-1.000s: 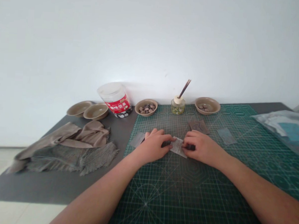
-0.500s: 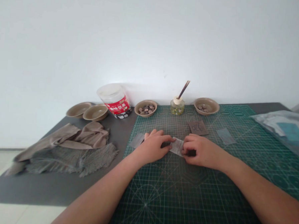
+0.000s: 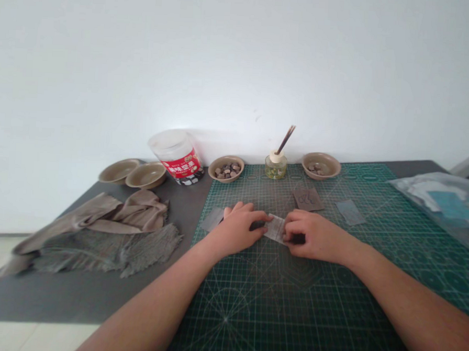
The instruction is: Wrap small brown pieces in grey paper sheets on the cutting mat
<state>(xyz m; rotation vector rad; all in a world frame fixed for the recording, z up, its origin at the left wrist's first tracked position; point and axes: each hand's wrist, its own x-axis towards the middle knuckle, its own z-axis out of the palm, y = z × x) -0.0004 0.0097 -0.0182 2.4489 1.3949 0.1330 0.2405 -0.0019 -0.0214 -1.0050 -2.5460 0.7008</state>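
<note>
A small clear plastic bag (image 3: 274, 228) lies between my hands, low over the green cutting mat (image 3: 274, 308). My left hand (image 3: 239, 227) has its thumb and index finger at the bag's left edge. At the right end, my right hand (image 3: 313, 235) is closed on the bag with curled fingers; its fingertips are partly hidden. Another clear bag (image 3: 212, 219) is partly covered by my left hand. Beyond my right hand lie a brown sandpaper-like square (image 3: 307, 198) with handwritten marks and a further clear bag (image 3: 350, 212).
Along the wall stand a bowl of stones (image 3: 226, 170), a reed diffuser (image 3: 276, 166), a bowl with a few stones (image 3: 320, 166), a plastic jar (image 3: 178, 159) and two more bowls (image 3: 146, 176). A crumpled cloth (image 3: 101, 236) lies left, a large plastic bag (image 3: 445, 202) right.
The whole view has shifted slightly, so things appear a little further left. Both hands keep nearly the same grip and place on the small bag.
</note>
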